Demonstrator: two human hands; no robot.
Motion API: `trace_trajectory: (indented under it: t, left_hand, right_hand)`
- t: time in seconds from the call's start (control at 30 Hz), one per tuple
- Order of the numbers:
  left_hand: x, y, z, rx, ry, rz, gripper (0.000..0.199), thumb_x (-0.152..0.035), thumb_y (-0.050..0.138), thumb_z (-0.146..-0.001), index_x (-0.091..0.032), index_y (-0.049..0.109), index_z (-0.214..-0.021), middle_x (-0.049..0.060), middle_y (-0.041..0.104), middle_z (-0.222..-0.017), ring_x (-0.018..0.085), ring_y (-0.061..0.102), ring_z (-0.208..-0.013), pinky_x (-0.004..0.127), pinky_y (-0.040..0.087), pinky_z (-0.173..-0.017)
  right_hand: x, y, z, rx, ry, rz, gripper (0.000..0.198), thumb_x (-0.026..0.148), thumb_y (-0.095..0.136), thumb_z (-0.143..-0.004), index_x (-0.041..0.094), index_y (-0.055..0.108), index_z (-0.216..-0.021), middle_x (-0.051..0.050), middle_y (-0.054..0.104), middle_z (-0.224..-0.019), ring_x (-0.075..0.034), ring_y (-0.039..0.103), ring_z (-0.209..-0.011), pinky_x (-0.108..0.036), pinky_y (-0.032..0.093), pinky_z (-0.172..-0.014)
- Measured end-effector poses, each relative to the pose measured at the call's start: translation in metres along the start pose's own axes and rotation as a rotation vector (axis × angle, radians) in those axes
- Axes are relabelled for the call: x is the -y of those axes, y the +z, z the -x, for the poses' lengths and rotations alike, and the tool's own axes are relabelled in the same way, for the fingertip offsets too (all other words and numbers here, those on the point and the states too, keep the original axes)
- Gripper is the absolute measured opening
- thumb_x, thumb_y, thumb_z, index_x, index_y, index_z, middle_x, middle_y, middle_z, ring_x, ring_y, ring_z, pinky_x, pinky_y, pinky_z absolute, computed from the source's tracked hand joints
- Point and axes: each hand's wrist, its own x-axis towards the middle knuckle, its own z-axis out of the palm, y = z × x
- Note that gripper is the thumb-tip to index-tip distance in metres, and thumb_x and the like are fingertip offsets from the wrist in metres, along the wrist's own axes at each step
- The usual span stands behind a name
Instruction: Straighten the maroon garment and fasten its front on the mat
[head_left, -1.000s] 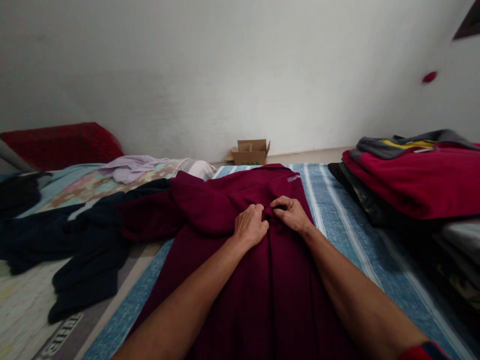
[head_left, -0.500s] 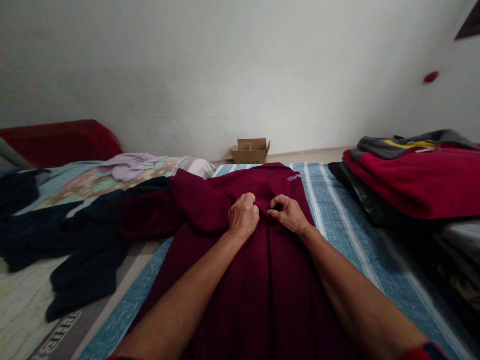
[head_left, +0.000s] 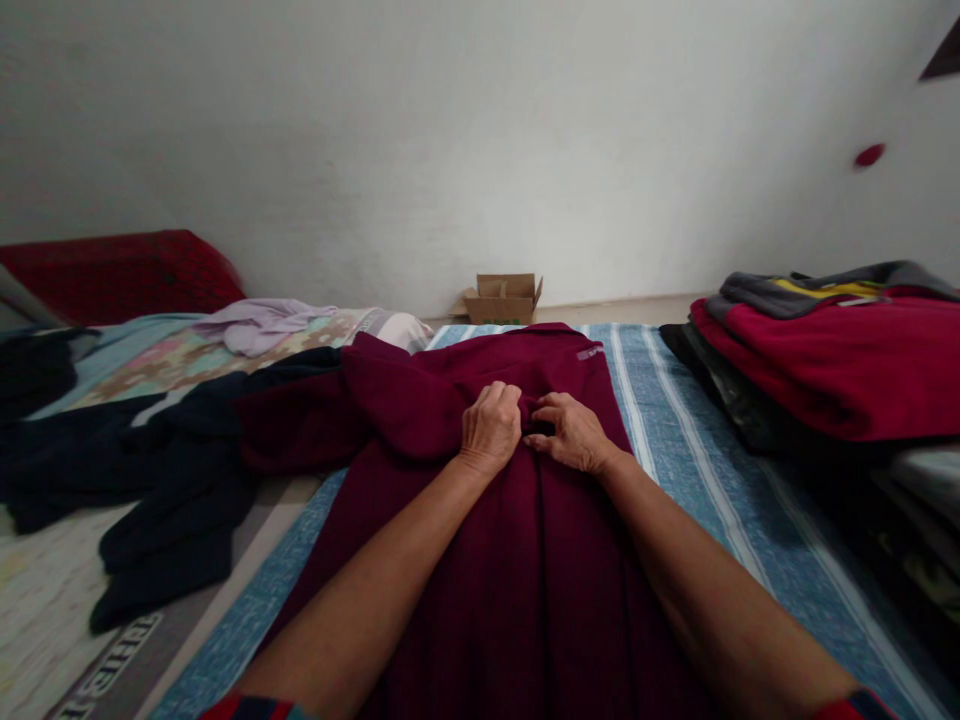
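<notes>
A maroon shirt (head_left: 525, 560) lies spread lengthwise on a blue striped mat (head_left: 720, 480) in front of me. My left hand (head_left: 491, 428) and my right hand (head_left: 571, 432) sit side by side on the shirt's upper middle, fingers curled and pinching the fabric between them. One sleeve of the shirt (head_left: 300, 430) trails off to the left. A small label shows near the shirt's far right corner.
Dark navy clothes (head_left: 150, 500) lie heaped at the left on a patterned sheet, with a lilac garment (head_left: 262, 325) and a red cushion (head_left: 120, 275) behind. A stack of folded clothes with a red top (head_left: 832, 370) stands at the right. A small cardboard box (head_left: 501, 298) sits by the white wall.
Both hands have shifted slightly on the fabric, still pinching at the same spot; the left hand rose a little and the right hand's fingers flattened somewhat.
</notes>
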Motion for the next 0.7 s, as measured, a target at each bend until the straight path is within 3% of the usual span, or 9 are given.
trace_trajectory:
  t: [0.23,0.37,0.53,0.7]
  left_hand:
    - [0.006,0.003,0.000,0.053,-0.113,0.045,0.020,-0.013,0.043,-0.084,-0.019,0.058,-0.096,0.007,0.059,-0.095,0.020,0.054,-0.092,0.028,0.042,-0.075]
    - [0.008,0.004,-0.003,0.063,-0.167,0.065,0.020,-0.013,0.044,-0.083,-0.020,0.058,-0.096,0.006,0.061,-0.095,0.019,0.056,-0.088,0.027,0.041,-0.073]
    - [0.005,-0.001,-0.010,0.035,-0.198,-0.031,0.018,-0.015,0.043,-0.085,-0.019,0.057,-0.095,0.008,0.060,-0.095,0.022,0.055,-0.090,0.029,0.041,-0.070]
    - [-0.014,-0.018,0.003,-0.014,-0.047,-0.113,0.016,-0.016,0.042,-0.086,-0.018,0.058,-0.088,0.011,0.058,-0.089,0.025,0.052,-0.092,0.033,0.041,-0.075]
  right_hand:
    - [-0.017,0.002,-0.001,-0.005,0.049,-0.483,0.022,0.017,0.055,-0.077,0.022,0.073,-0.088,-0.004,0.064,-0.101,-0.019,0.058,-0.101,-0.034,0.042,-0.093]
    - [-0.021,0.005,-0.002,-0.028,0.054,-0.487,0.031,0.007,0.051,-0.072,0.021,0.073,-0.088,-0.005,0.064,-0.102,-0.017,0.058,-0.100,-0.032,0.043,-0.094]
    - [-0.021,0.006,-0.002,-0.037,0.042,-0.470,0.030,0.007,0.052,-0.073,0.022,0.073,-0.089,-0.004,0.064,-0.101,-0.016,0.059,-0.098,-0.032,0.044,-0.091]
    - [-0.020,0.004,-0.003,-0.046,0.017,-0.467,0.029,0.007,0.052,-0.073,0.021,0.072,-0.088,-0.004,0.063,-0.097,-0.016,0.059,-0.094,-0.031,0.044,-0.090]
